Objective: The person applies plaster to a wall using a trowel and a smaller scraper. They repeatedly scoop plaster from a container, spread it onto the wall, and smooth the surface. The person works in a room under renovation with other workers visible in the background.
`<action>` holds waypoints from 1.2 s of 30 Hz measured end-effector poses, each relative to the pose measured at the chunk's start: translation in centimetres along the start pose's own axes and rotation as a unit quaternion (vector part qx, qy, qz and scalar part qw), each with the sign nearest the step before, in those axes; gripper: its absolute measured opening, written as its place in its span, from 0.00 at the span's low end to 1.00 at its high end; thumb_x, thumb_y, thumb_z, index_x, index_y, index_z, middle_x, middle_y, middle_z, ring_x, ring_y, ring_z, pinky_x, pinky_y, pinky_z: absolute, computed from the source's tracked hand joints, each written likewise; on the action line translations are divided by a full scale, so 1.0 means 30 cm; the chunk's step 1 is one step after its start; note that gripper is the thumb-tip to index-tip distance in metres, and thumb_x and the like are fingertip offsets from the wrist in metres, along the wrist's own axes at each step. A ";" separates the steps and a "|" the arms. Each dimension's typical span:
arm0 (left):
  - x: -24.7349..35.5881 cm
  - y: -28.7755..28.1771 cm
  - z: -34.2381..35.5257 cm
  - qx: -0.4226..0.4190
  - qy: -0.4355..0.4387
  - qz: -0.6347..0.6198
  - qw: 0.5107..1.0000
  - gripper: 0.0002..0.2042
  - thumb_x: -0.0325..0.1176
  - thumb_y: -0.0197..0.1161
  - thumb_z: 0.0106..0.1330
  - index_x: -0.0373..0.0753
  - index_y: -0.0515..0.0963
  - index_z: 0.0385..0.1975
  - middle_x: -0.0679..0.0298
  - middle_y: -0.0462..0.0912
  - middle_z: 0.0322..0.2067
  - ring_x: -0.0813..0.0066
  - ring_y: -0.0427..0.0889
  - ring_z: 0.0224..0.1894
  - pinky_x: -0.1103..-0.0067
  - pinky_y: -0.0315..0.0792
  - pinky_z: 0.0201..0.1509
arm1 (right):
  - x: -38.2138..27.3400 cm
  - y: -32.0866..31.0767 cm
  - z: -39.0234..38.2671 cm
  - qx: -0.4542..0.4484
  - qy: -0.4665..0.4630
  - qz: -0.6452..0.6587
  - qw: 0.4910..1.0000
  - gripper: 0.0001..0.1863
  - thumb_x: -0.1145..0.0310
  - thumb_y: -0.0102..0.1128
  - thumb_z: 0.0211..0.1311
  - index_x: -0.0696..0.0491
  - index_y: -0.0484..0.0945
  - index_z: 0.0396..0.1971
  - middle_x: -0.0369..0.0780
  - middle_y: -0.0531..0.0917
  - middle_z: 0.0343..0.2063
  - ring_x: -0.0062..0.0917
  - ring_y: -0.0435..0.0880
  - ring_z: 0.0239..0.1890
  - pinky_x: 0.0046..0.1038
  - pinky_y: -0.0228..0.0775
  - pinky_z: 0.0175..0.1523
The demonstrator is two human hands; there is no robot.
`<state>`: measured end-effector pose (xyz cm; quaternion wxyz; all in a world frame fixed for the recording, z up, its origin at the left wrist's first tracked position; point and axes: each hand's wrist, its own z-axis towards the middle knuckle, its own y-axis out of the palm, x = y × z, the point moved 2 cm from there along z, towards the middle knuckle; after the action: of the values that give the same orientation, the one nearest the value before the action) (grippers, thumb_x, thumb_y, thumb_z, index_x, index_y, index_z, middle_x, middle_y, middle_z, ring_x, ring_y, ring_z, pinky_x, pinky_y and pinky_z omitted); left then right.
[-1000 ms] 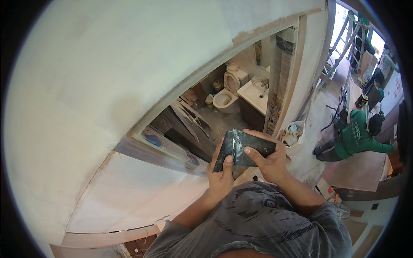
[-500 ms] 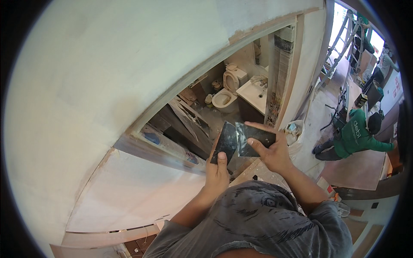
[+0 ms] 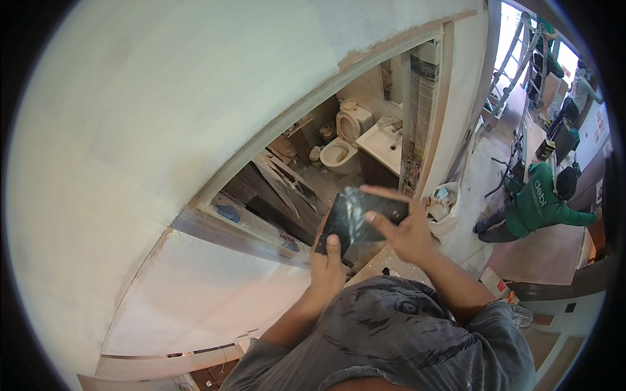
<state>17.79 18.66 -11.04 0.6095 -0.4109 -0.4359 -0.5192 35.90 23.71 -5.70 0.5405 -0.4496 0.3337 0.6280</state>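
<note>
Directly between the hands (image 3: 414,238), two dark flat plates (image 3: 336,221), inner edges close together.

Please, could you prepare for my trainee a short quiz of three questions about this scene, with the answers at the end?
1. True or false: the left hand is empty.

2. Choose one. In the picture, where does the toilet stand, compared with the white sink?
A) To its right
B) To its left
C) Directly below it

3. Fill in: on the right, the nearest co-worker wears a ____ top.

Key:
1. False. It holds a dark flat plate, and the right hand holds another dark flat plate.
2. B
3. Green
</note>
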 end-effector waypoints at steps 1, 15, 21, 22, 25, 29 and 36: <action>-0.012 -0.016 -0.013 0.024 -0.010 -0.009 1.000 0.25 0.46 0.43 0.82 0.29 0.66 0.66 0.55 0.76 0.57 0.68 0.74 0.59 0.74 0.66 0.64 | 0.020 -0.025 0.019 0.015 0.021 -0.013 1.000 0.20 0.78 0.64 0.62 0.58 0.81 0.56 0.45 0.86 0.51 0.19 0.81 0.49 0.24 0.71 0.58; 0.088 0.040 -0.004 0.108 -0.189 -0.300 0.929 0.16 0.38 0.59 0.75 0.37 0.71 0.57 0.59 0.82 0.50 0.66 0.85 0.48 0.65 0.83 0.49 | 0.054 -0.003 -0.022 0.215 -0.045 0.090 0.971 0.22 0.74 0.65 0.66 0.60 0.78 0.59 0.42 0.84 0.47 0.20 0.80 0.47 0.23 0.73 0.54; 0.111 0.089 -0.002 0.084 -0.197 -0.365 0.906 0.18 0.38 0.60 0.74 0.39 0.70 0.59 0.57 0.83 0.49 0.63 0.87 0.46 0.67 0.84 0.48 | 0.057 0.050 -0.062 0.189 -0.071 0.033 0.979 0.20 0.76 0.65 0.66 0.60 0.79 0.58 0.41 0.84 0.44 0.20 0.81 0.42 0.22 0.73 0.50; 0.118 0.091 0.001 0.082 -0.191 -0.364 0.908 0.18 0.38 0.60 0.74 0.38 0.70 0.59 0.56 0.83 0.49 0.63 0.87 0.46 0.67 0.84 0.47 | 0.063 0.050 -0.060 0.171 -0.077 0.027 0.982 0.20 0.76 0.65 0.66 0.60 0.79 0.57 0.42 0.85 0.42 0.20 0.81 0.40 0.22 0.73 0.48; 0.122 0.085 0.001 0.071 -0.176 -0.353 0.916 0.18 0.37 0.59 0.75 0.36 0.69 0.59 0.54 0.83 0.48 0.62 0.87 0.45 0.68 0.85 0.44 | 0.069 0.046 -0.066 0.120 -0.086 -0.001 0.989 0.19 0.77 0.64 0.65 0.60 0.80 0.56 0.43 0.85 0.37 0.21 0.81 0.37 0.22 0.72 0.45; 0.114 0.070 0.018 0.053 -0.170 -0.327 0.928 0.18 0.37 0.58 0.75 0.32 0.70 0.58 0.53 0.84 0.47 0.61 0.88 0.44 0.68 0.87 0.43 | 0.038 0.016 -0.055 0.051 -0.075 -0.064 0.994 0.18 0.75 0.62 0.67 0.60 0.81 0.55 0.43 0.84 0.35 0.22 0.80 0.35 0.23 0.71 0.43; 0.089 0.072 0.045 0.035 -0.155 -0.284 0.946 0.16 0.35 0.56 0.76 0.29 0.73 0.55 0.51 0.85 0.44 0.60 0.89 0.41 0.69 0.87 0.40 | 0.066 0.008 -0.055 0.019 -0.027 -0.025 0.999 0.17 0.69 0.60 0.70 0.60 0.80 0.55 0.52 0.85 0.40 0.25 0.82 0.35 0.30 0.73 0.43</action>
<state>19.99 19.48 -8.21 0.3757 -0.3244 -0.6415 -0.5850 35.99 22.92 -8.15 0.5733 -0.4301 0.3192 0.6200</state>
